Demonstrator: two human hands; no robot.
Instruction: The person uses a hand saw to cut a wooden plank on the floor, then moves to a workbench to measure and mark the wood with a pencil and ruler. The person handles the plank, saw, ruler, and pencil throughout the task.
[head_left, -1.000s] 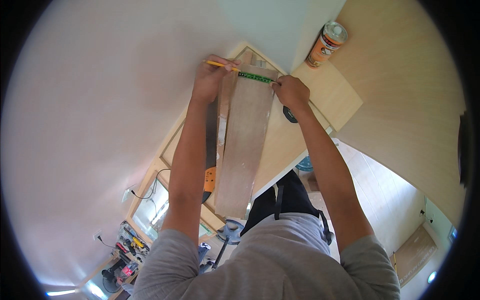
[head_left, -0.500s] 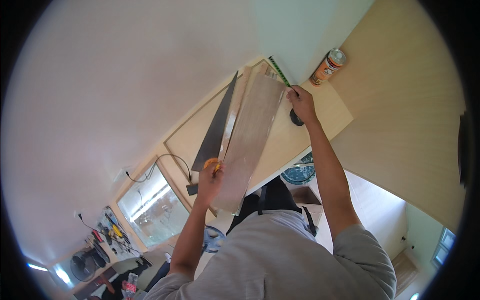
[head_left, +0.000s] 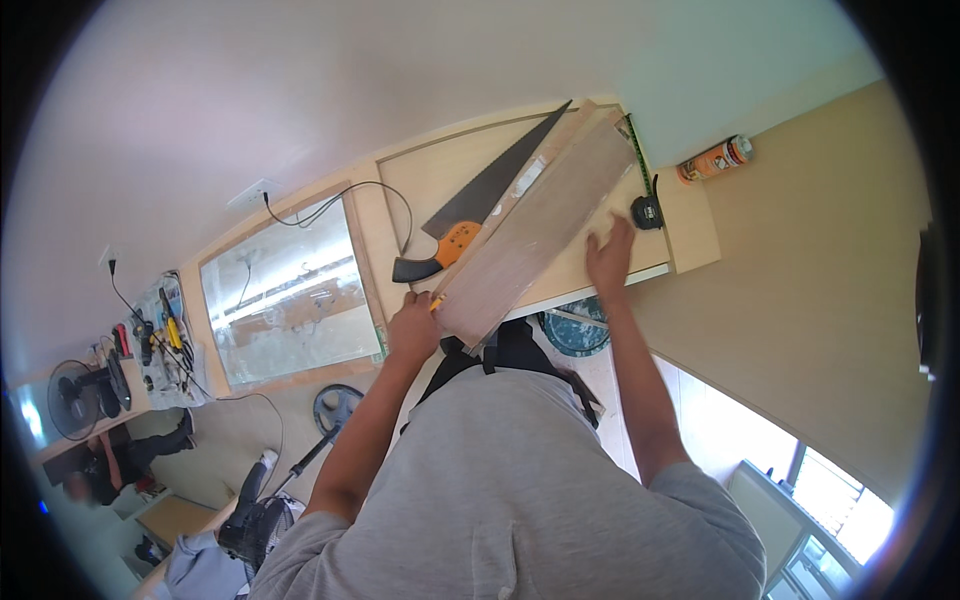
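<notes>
A: Your containers first: what stands around you?

B: At your far right lies or leans an orange can [head_left: 715,160] with a pale top; you can't see its contents from here. To your left, hand tools [head_left: 172,325] with yellow and red handles lie on a pale, crumpled-looking tray or sheet [head_left: 193,383]. Just beyond the bench's near edge you have a round blue thing [head_left: 575,338], perhaps a tub; its inside is unclear.

A: And the board [head_left: 550,225]?

B: It slants across your bench [head_left: 440,165] from near left to far right, between your hands. Your left hand [head_left: 414,328] is at its near-left end, fingers closed around a yellow pencil [head_left: 438,302]; whether they touch the wood, you cannot tell.

A: Your right hand [head_left: 611,252]?

B: Right of the board, fingers loosely spread, nothing seen in them. Just beyond it sits your black tape measure [head_left: 647,212], its green blade running out to the far side. Your orange-handled saw [head_left: 500,185] lies left of the board.
</notes>
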